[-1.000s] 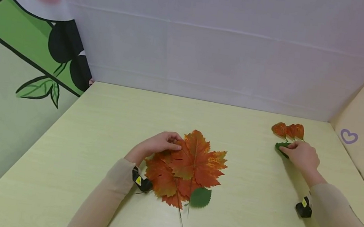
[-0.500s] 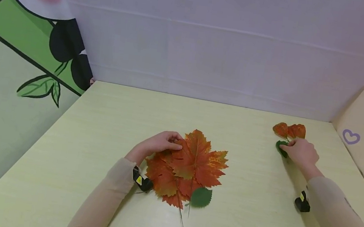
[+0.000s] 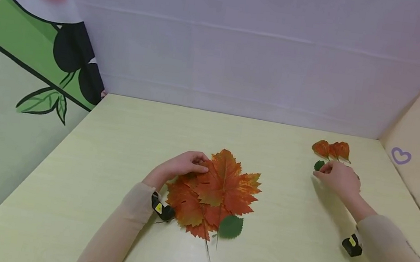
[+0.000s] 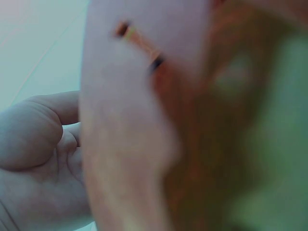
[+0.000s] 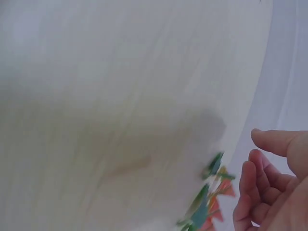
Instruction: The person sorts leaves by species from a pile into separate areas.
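The upper left edge of a pile of large orange leaves (image 3: 226,190) is pinched by the left hand (image 3: 187,163), the thumb laid over the leaf and the fingers curled beyond the edge. The grip is apparently taken at the margin so that the pile is steadied while the broad faces are left uncovered. The blades are overlapped, so an exact count cannot be given; at least 2 are seen, with thin stems (image 3: 208,255) pointed toward the person. At the lower right of the pile, 1 rounded green leaf (image 3: 231,227) is laid against the orange edge.

Well apart, near the far right of the table (image 3: 112,144), nothing is gripped by the right hand (image 3: 341,178): in the right wrist view, the thumb is parted from the loosely bent fingers. A small green leaf (image 3: 319,165) is seen just beyond the fingertips in the head view and is partly hidden by the hand. Behind it, 3 small orange-red leaves (image 3: 334,150) are set side by side, seemingly spaced so that each can be seen. The wrist cameras (image 3: 163,209) are strapped below the hands, presumably so that the fingers are left free.
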Demonstrator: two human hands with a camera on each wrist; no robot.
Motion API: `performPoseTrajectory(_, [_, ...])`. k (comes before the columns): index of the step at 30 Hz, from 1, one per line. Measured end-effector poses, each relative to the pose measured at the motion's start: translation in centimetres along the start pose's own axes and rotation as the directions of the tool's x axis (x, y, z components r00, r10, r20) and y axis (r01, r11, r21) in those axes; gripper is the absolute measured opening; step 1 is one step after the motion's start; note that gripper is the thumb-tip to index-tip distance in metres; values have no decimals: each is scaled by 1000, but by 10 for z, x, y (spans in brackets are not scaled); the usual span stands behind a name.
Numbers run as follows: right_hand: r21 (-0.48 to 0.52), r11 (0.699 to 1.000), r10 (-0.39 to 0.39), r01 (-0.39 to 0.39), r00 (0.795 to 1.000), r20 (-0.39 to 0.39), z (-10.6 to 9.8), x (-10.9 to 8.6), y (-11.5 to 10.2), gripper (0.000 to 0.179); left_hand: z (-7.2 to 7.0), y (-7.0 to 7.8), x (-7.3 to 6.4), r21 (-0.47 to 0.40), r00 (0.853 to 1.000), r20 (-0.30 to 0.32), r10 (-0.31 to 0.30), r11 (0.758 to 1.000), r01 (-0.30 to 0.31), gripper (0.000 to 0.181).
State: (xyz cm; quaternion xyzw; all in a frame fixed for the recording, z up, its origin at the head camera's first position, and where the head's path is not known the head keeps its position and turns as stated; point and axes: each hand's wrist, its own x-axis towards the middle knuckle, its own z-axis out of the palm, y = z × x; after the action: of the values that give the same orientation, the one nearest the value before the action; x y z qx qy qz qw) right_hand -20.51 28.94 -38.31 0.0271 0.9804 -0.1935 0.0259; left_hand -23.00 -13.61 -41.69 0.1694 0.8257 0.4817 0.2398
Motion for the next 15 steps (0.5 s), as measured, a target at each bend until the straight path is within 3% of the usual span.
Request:
performPoseTrajectory(6, [10,990,-144,144,990,-14,7,-19,-33,24,-1,0,-1,-9,1000,3,1,1000,-1,24])
performPoseTrajectory(15, [52,955,-295,293,955,39,27,-53,-86,15,-1,2,-2,-14,1000,10,3,1000,-3,24])
